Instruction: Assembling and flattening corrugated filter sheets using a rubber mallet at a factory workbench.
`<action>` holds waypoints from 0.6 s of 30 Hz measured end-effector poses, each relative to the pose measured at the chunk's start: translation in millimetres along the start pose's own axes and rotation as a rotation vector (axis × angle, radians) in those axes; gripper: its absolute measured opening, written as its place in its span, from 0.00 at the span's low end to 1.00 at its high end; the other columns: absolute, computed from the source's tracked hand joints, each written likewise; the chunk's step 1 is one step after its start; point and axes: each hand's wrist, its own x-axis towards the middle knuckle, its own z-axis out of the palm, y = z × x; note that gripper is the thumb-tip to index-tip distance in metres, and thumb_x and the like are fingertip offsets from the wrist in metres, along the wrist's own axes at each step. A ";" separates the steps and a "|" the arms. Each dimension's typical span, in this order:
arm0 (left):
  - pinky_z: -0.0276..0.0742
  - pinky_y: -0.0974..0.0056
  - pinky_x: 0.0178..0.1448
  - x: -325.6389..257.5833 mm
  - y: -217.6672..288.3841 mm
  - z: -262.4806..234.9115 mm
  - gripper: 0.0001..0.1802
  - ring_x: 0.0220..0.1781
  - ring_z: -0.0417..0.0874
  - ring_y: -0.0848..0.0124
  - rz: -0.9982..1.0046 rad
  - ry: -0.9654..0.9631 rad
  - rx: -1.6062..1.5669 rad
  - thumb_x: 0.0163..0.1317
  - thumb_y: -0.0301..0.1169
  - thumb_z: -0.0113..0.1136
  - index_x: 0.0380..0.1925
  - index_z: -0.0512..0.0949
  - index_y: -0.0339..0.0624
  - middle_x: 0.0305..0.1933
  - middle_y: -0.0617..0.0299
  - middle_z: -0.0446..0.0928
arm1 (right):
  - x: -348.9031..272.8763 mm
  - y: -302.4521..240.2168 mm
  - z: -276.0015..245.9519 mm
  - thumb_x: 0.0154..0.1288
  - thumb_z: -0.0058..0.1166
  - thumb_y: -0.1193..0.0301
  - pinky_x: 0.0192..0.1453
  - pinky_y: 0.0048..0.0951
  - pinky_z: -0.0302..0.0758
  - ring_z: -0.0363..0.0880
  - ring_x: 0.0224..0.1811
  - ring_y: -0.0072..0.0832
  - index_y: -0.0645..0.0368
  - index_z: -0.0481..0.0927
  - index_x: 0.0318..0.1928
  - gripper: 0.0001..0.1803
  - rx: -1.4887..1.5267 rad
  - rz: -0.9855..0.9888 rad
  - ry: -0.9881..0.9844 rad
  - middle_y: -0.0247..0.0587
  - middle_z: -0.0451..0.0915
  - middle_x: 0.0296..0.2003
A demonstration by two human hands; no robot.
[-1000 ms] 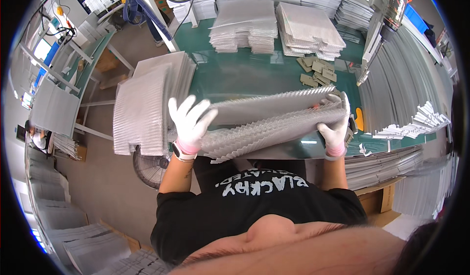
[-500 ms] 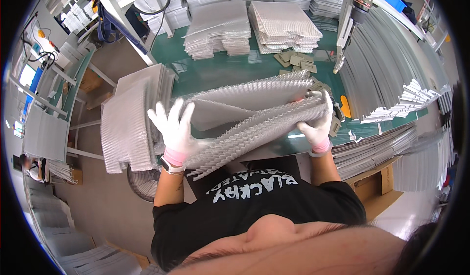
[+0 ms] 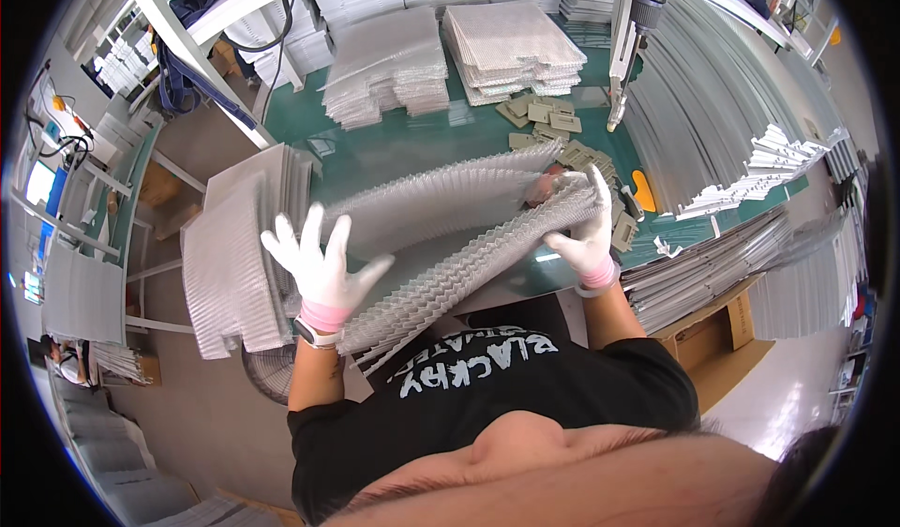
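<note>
Since the earlier frames, the left hand has lifted off the metal and now spreads wide open, fingers splayed, above the near-left end of the corrugated fin sheets. The sheets themselves have tilted and fanned apart into two layers.

Both hands wear white gloves with pink cuffs. The right hand is closed on the far-right end of the sheets, pinching the layers together, so that end alone is held. The sheets hang in the air over the near edge of the green bench, in front of the person's chest, running from lower left to upper right.

As a judgement, the sorting or stacking looks well under way. Two piles of similar silvery sheets already lie at the far side of the bench, and another pile sits on a stand at the left. Small flat grey-green pieces lie scattered mid-bench. Long stacks of thin metal strips lie at the right. The pair in hand is not yet laid on any pile.
</note>
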 end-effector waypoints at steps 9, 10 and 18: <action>0.73 0.51 0.60 30.6 -5.4 -2.8 0.27 0.57 0.77 0.49 0.068 0.222 -0.057 0.42 0.31 0.79 0.45 0.79 0.41 0.62 0.50 0.76 | -4.1 10.3 1.9 0.43 0.80 0.71 0.70 0.37 0.68 0.71 0.63 0.34 0.66 0.54 0.75 0.61 -0.143 0.025 0.133 0.48 0.69 0.63; 0.73 0.51 0.60 35.8 -5.4 -6.6 0.27 0.57 0.77 0.49 0.071 0.222 -0.059 0.42 0.31 0.79 0.45 0.79 0.41 0.62 0.50 0.76 | -4.7 11.7 2.8 0.43 0.80 0.71 0.70 0.37 0.68 0.71 0.63 0.34 0.66 0.54 0.75 0.61 -0.144 0.024 0.136 0.48 0.69 0.63; 0.74 0.55 0.54 52.8 -6.4 -8.8 0.33 0.49 0.80 0.58 0.050 -0.003 0.096 0.47 0.31 0.77 0.57 0.78 0.41 0.50 0.56 0.81 | -3.3 10.7 14.4 0.46 0.79 0.69 0.71 0.38 0.66 0.69 0.68 0.36 0.69 0.54 0.74 0.59 -0.146 0.068 0.223 0.50 0.69 0.66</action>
